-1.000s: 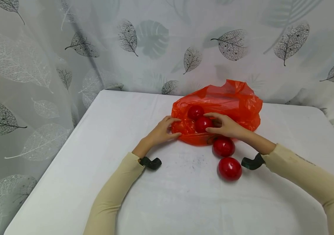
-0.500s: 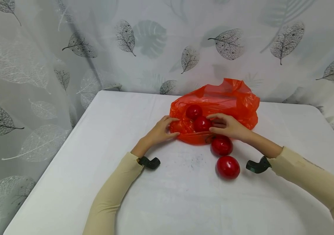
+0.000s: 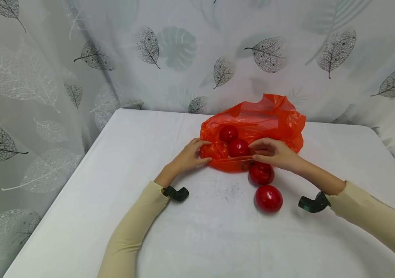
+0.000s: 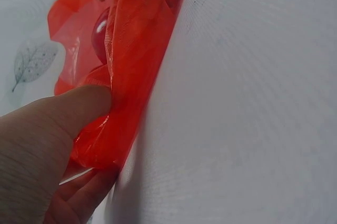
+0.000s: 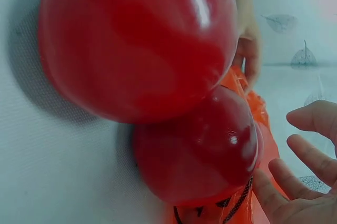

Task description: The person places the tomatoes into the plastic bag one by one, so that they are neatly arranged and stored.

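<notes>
An orange-red plastic bag (image 3: 270, 116) lies near the back of the table, its mouth facing left. Two glossy red round fruits sit in it, a rear one (image 3: 228, 133) and a front one (image 3: 239, 147). My left hand (image 3: 187, 156) holds the bag's left edge, thumb on top and fingers beneath in the left wrist view. Beside the front fruit, my right hand (image 3: 278, 154) has spread, loosely bent fingers with nothing between them. Two more red fruits, one touching the bag's front (image 3: 261, 173) and one nearer (image 3: 268, 199), lie on the table; their exact kind is unclear.
A white cloth covers the table (image 3: 204, 239). Behind and to the left hangs a leaf-patterned curtain (image 3: 183, 69). Dark camera mounts (image 3: 176, 194) stick out from both wrists. A thin dark cord (image 5: 238, 203) shows at the bag's edge in the right wrist view.
My right hand has drawn back to the right, off the front fruit in the bag. The left hand keeps its place on the bag. The view has shifted slightly.
</notes>
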`<state>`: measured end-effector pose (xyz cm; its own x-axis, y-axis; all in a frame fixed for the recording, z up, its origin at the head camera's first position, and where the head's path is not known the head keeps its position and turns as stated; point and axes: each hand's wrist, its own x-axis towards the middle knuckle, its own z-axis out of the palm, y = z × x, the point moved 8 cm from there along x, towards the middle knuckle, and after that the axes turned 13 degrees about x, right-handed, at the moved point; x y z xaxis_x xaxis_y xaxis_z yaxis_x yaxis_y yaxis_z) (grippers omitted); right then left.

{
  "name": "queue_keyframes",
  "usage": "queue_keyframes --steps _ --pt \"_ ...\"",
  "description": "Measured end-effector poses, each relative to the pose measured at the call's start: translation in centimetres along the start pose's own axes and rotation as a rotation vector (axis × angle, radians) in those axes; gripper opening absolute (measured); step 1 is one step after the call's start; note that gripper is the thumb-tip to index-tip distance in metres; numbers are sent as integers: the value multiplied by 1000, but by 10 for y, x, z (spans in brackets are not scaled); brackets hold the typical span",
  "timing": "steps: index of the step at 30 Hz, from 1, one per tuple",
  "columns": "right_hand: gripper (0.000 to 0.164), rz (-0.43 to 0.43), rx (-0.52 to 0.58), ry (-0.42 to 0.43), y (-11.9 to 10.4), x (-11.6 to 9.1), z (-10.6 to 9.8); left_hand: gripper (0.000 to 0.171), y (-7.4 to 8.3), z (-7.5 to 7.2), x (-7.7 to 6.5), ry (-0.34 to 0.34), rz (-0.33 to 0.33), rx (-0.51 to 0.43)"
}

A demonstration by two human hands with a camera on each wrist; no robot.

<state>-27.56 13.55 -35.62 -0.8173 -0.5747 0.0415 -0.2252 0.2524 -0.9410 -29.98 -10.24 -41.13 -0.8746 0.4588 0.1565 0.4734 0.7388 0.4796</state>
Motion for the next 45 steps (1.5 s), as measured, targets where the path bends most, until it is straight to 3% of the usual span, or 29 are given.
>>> queue_keyframes --steps 14,34,45 --pt "36 -50 5 51 -7 -23 -9 55 -2 1 0 -4 -13 -2" --pt "40 -236 -23 -27 -24 -78 12 55 0 3 -1 -9 9 1" --pt "45 -175 -2 -7 -8 -97 22 55 2 -1 -3 5 17 11"
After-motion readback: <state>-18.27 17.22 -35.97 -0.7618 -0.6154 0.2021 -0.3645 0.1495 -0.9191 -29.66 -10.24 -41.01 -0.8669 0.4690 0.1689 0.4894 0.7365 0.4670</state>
